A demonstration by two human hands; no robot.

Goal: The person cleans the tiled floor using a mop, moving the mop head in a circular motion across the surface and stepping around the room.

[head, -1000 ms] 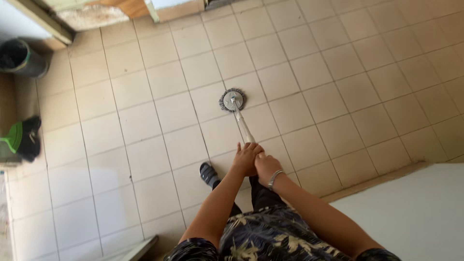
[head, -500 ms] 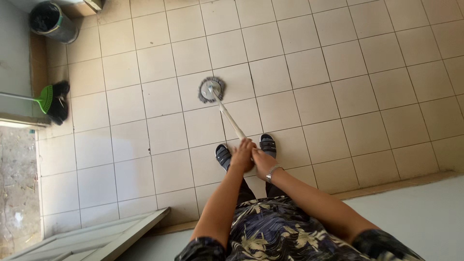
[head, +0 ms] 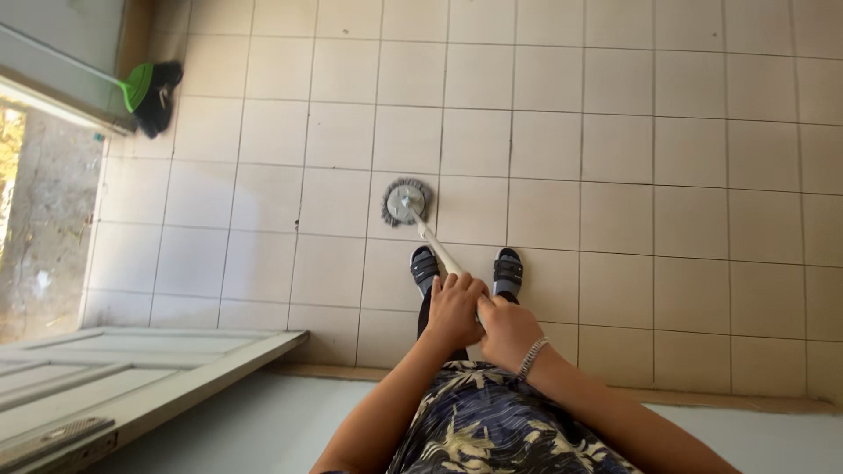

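I stand on a beige tiled floor (head: 667, 219) and look down at my own feet in dark sandals (head: 507, 273). My left hand (head: 454, 309) and my right hand (head: 507, 332) both grip the white handle (head: 432, 242) of a mop. The handle slants up and left to a round grey mop head (head: 407, 202) that lies flat on a tile just beyond my left foot. A silver bracelet sits on my right wrist. My patterned dark garment fills the bottom middle.
A green broom with a dark head (head: 151, 92) leans at the upper left beside a doorway to bare ground (head: 44, 219). A white door (head: 132, 382) stands open at the lower left. A pale wall (head: 755, 439) runs along the bottom.
The view has swung right, so the broom and doorway slid further into the left. The bucket at the top left has left the view. The mop head now sits closer to my feet.
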